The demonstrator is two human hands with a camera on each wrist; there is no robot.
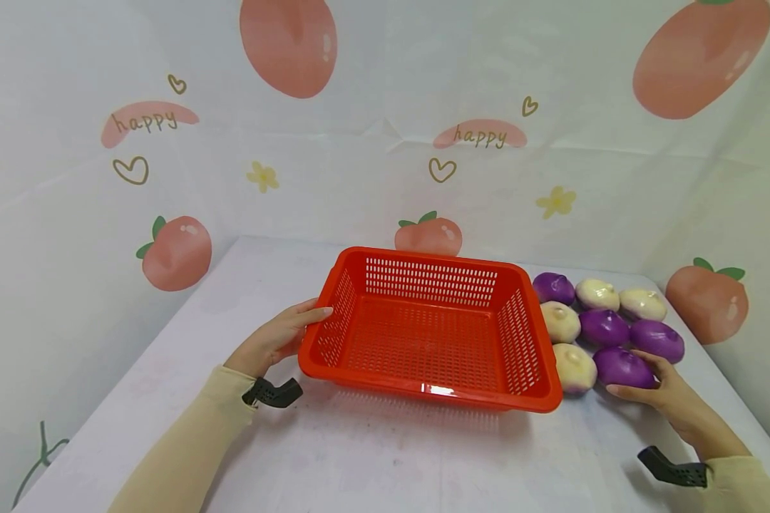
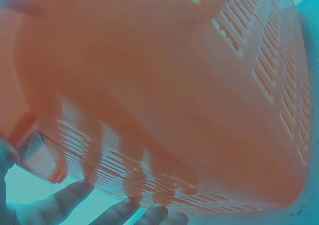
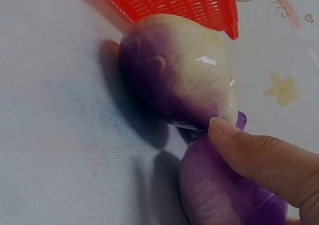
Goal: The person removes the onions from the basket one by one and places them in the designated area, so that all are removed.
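Observation:
A red plastic basket [image 1: 423, 324] with slotted walls sits tilted a little toward me on the table, nothing inside it. My left hand [image 1: 272, 338] grips its left side, thumb over the rim and fingers along the outer wall [image 2: 134, 185]. On the right, my right hand [image 1: 664, 392] holds a purple turnip [image 1: 624, 368] between thumb and fingers, at the near end of a group of turnips. Beside it lies a cream turnip [image 1: 574, 368], whose lower side shows purple in the right wrist view. The thumb [image 3: 249, 147] presses the held turnip's near side.
Several more turnips, purple [image 1: 603, 328] and cream [image 1: 643, 304], stand close together right of the basket. The white-covered table [image 1: 385, 463] meets a white printed cloth wall [image 1: 346, 171] at the back and sides. Black wrist mounts [image 1: 672, 469] sit on both sleeves.

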